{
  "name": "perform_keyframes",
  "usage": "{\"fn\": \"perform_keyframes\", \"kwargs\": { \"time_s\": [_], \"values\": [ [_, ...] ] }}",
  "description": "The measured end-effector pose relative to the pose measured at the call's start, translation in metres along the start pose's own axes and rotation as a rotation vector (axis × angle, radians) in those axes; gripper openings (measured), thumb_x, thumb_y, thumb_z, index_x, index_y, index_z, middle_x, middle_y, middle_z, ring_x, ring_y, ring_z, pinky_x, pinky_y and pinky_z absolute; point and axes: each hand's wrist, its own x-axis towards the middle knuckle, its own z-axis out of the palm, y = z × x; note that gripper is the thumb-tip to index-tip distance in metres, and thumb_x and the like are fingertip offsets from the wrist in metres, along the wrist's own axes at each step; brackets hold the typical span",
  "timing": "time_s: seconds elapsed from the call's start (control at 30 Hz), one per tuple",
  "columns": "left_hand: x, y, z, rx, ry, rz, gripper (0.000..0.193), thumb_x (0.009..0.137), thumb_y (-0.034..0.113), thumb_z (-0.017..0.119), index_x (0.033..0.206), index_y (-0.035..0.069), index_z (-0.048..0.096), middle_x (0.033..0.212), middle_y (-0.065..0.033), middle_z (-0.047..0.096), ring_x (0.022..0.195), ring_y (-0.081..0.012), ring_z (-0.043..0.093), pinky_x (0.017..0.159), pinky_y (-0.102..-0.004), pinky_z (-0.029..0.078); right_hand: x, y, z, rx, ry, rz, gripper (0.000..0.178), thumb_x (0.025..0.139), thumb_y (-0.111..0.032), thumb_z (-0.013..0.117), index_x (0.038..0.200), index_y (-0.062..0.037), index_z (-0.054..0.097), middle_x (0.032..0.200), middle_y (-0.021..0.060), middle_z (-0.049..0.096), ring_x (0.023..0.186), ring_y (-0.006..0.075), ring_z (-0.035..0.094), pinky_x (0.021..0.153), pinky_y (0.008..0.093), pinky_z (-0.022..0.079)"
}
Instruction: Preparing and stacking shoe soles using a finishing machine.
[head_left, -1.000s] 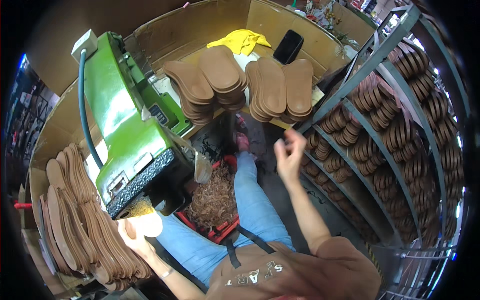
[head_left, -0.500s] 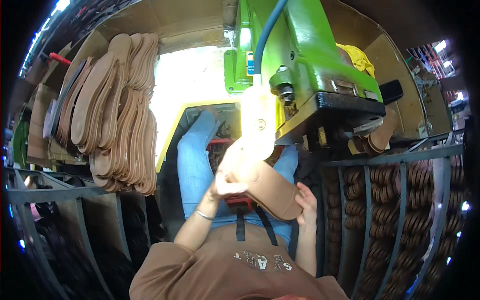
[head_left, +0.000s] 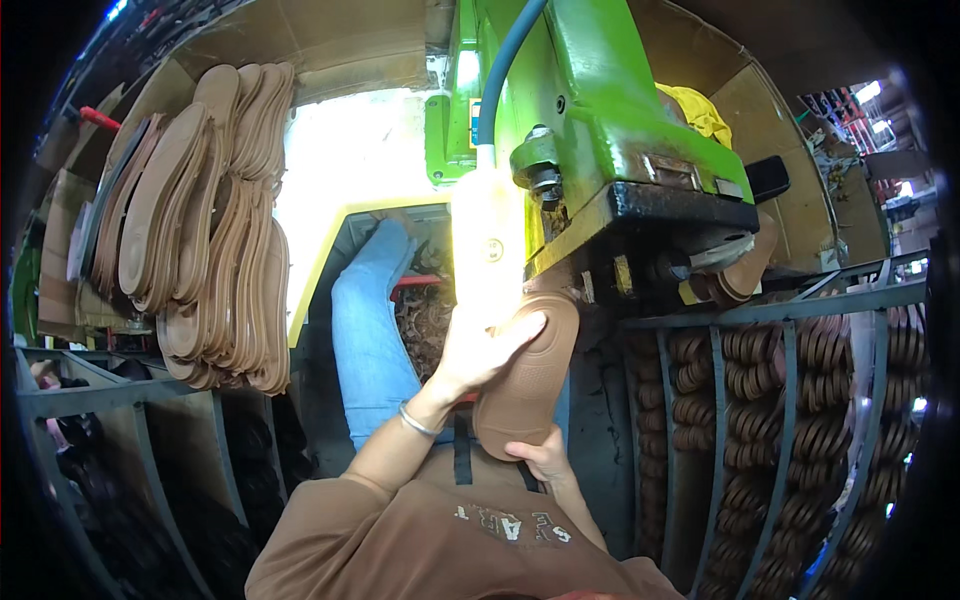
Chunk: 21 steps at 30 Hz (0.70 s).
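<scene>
The left hand (head_left: 474, 352) grips the brown sole (head_left: 522, 400) near its upper end, thumb across the face; the right hand (head_left: 543, 459) clasps the lower end.

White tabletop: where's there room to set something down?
The white tabletop looks bare between the stacked soles and the green machine, though glare may hide small things. It's crowded at the left, where those stacks are, and in front of the machine, where the left hand and right hand hold a brown sole.

Green machine (head_left: 600, 110) blocks ahead; a gap separates sole (head_left: 522, 390) and rack (head_left: 790, 309).
</scene>
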Motion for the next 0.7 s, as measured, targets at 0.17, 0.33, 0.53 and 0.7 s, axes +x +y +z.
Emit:
{"fn": "perform_keyframes", "kwargs": {
  "time_s": [0.17,0.33,0.53,0.7],
  "values": [
    [-0.013,-0.023,-0.002,-0.254,0.06,0.031,0.014,0.08,0.011,0.071,0.086,-0.001,0.068,0.066,-0.0008,0.061,0.06,-0.0034,0.049,0.053,-0.0217,0.042,-0.016,-0.032,-0.04,0.184,0.218,-0.204,0.058,0.064,0.006,0.068,0.118,0.0054,0.048,0.111,0.0136,0.059,0.103,0.0253,0.058,0.091,0.035,0.048],
    [-0.011,-0.021,-0.004,-0.22,0.02,0.07,0.013,0.08,0.008,0.07,0.088,-0.002,0.068,0.07,-0.0034,0.063,0.061,-0.0058,0.053,0.055,-0.0223,0.044,0.01,-0.108,-0.054,0.17,0.371,-0.533,0.046,0.073,-0.003,0.065,0.116,0.0006,0.047,0.11,0.012,0.055,0.103,0.0236,0.055,0.095,0.0349,0.042],
    [-0.009,0.001,-0.024,-0.25,0.074,0.146,0.018,0.077,0.005,0.071,0.093,-0.002,0.068,0.083,-0.0078,0.067,0.069,-0.0093,0.058,0.061,-0.0233,0.046,0.069,-0.186,-0.015,0.022,0.292,-0.679,0.029,0.087,-0.005,0.056,0.114,0.0002,0.047,0.107,0.0097,0.055,0.101,0.019,0.054,0.09,0.0312,0.043],
    [-0.017,0.003,-0.067,-0.156,0.029,0.077,0.027,0.076,0.006,0.071,0.1,-0.006,0.065,0.086,-0.0088,0.067,0.074,-0.011,0.06,0.066,-0.0242,0.048,0.099,-0.182,-0.004,0.083,0.181,-0.653,0.037,0.086,-0.002,0.05,0.123,0.0009,0.045,0.115,0.0103,0.056,0.103,0.0188,0.057,0.09,0.0311,0.047]
  ]
}}
